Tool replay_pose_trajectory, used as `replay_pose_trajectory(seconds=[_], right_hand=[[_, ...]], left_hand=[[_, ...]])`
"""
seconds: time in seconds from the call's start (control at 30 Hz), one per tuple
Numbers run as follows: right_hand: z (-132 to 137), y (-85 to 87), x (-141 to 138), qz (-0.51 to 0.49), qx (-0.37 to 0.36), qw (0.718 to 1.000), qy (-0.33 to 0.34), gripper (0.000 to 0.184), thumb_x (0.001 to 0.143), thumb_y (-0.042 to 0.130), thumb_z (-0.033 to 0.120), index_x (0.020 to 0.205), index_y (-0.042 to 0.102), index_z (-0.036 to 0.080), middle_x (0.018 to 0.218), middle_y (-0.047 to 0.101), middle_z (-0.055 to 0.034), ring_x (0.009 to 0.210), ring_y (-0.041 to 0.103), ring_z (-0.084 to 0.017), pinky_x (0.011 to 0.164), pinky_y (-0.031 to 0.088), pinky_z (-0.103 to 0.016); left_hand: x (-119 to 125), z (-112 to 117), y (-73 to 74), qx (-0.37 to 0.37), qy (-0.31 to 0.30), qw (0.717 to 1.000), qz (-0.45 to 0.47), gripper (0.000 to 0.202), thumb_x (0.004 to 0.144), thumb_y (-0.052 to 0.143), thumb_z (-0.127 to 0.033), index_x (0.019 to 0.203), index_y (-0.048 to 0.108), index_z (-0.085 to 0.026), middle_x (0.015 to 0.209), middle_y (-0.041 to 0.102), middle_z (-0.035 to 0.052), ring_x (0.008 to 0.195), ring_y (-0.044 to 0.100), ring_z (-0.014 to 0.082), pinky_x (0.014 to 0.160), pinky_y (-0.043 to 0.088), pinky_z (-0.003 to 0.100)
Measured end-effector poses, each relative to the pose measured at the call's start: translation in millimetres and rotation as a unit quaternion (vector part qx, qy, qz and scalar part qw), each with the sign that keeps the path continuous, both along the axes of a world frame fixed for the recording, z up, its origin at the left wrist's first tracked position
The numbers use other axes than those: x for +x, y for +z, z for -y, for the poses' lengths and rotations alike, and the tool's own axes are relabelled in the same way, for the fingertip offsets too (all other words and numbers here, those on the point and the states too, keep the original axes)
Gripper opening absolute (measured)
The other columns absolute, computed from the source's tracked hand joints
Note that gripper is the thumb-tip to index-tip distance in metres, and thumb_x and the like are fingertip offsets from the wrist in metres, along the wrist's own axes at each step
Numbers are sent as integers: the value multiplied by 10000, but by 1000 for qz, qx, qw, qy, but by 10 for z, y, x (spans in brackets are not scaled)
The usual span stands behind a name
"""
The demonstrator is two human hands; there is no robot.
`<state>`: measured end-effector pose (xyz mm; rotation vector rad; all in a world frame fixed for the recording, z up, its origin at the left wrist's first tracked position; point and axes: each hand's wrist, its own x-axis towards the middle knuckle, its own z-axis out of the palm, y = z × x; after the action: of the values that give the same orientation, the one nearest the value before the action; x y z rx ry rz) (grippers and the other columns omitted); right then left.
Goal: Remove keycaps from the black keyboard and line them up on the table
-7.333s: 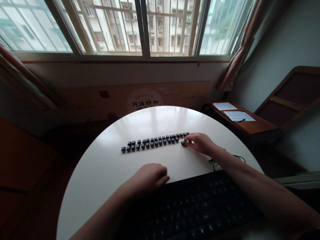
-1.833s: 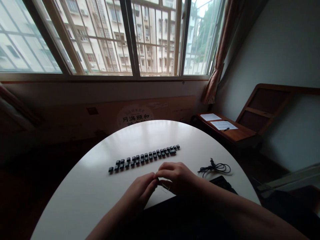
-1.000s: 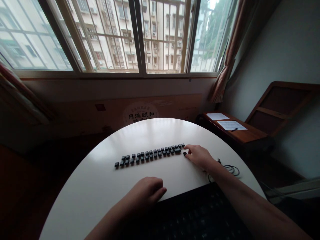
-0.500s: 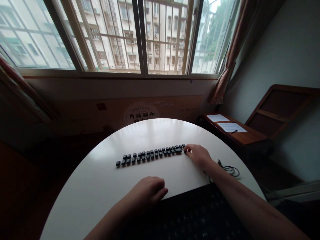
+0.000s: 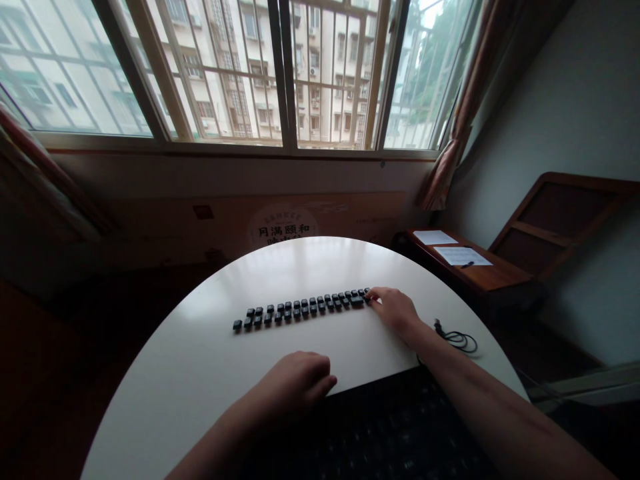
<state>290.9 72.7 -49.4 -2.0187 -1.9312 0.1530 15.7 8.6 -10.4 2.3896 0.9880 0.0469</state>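
Several black keycaps lie in a double row across the round white table. My right hand reaches to the row's right end, fingertips pinched on the last keycap there. My left hand rests on the table with fingers curled, touching the far edge of a black keyboard that lies at the near side. Nothing shows in the left hand.
A coiled black cable lies on the table right of my right arm. A wooden side table with papers and a pen stands at the right. Window, curtain and a cardboard sheet are behind the table.
My right hand left the keyboard, where it met my left hand, and carried a keycap to the row's right end. It has since nudged it leftward against the row. My left hand stays put.
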Motion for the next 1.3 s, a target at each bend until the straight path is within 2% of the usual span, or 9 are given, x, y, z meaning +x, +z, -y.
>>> replay_pose_trajectory(seconds=[0.3, 0.5, 0.6, 0.67, 0.8, 0.93, 1.0, 1.13, 1.3], right_hand=[[-17, -33, 19, -14, 20, 1000, 8, 222, 879, 599, 218, 1045, 739, 264, 1007, 754, -16, 907, 682, -208, 751, 477, -272], [27, 37, 19, -45, 87, 995, 25, 269, 943, 484, 191, 1070, 721, 206, 1097, 714, -63, 1020, 649, -205, 906, 477, -296], [23, 161, 39, -145, 176, 972, 54, 316, 953, 434, 211, 1091, 713, 153, 1089, 704, -109, 1015, 644, -222, 935, 491, -337], [22, 291, 70, -254, 196, 946, 47, 369, 961, 412, 282, 1131, 696, 119, 1053, 702, -131, 928, 656, -235, 849, 539, -368], [165, 624, 174, -430, 120, 893, 62, 593, 1011, 253, 486, 1086, 708, 112, 1006, 694, -134, 877, 653, -226, 736, 575, -337], [612, 823, 304, -463, 54, 881, 83, 715, 961, 240, 695, 948, 704, 151, 634, 595, -47, 536, 567, -155, 526, 528, -276], [902, 798, 353, -490, 1, 868, 84, 646, 929, 346, 721, 965, 675, 166, 582, 558, -10, 437, 510, -128, 422, 464, -248], [1415, 538, 391, -500, -91, 857, 83, 456, 845, 651, 587, 1071, 653, 192, 802, 661, -50, 572, 613, -158, 439, 498, -245], [1671, 129, 348, -553, -60, 831, -9, 355, 868, 607, 545, 944, 616, 198, 574, 476, 56, 419, 427, -88, 367, 345, -185]], left_hand=[[-14, 0, -6, -3, -1, 1000, -2, 299, 948, 472, -385, 724, 524, -192, 782, 612, 24, 696, 534, 170, 626, 366, 287], [-17, 6, 11, -4, -4, 1000, -3, 307, 951, 462, -389, 729, 533, -190, 791, 619, 30, 704, 545, 173, 624, 376, 286], [-25, 7, 8, -4, -9, 1000, -6, 309, 953, 459, -394, 735, 539, -191, 791, 619, 31, 704, 546, 175, 621, 381, 288], [-27, 11, 16, -2, -13, 1000, -7, 311, 954, 457, -391, 733, 542, -190, 787, 617, 32, 705, 546, 175, 625, 385, 291], [-22, 26, 56, -3, -13, 1000, -21, 304, 946, 462, -374, 723, 550, -186, 781, 622, 39, 701, 547, 176, 626, 392, 292], [-27, 27, 62, 4, -20, 999, -27, 307, 944, 461, -371, 722, 565, -187, 786, 630, 46, 697, 550, 180, 628, 395, 300], [-36, 20, 41, 12, -26, 999, -23, 311, 940, 463, -378, 716, 568, -189, 775, 628, 48, 691, 547, 182, 629, 393, 307], [-44, 11, 4, 12, -30, 999, -17, 323, 935, 464, -394, 698, 552, -192, 753, 621, 52, 686, 542, 186, 624, 392, 319], [-28, 19, 24, 5, -32, 999, -24, 313, 931, 470, -387, 698, 555, -197, 771, 626, 55, 693, 544, 190, 634, 402, 320]])
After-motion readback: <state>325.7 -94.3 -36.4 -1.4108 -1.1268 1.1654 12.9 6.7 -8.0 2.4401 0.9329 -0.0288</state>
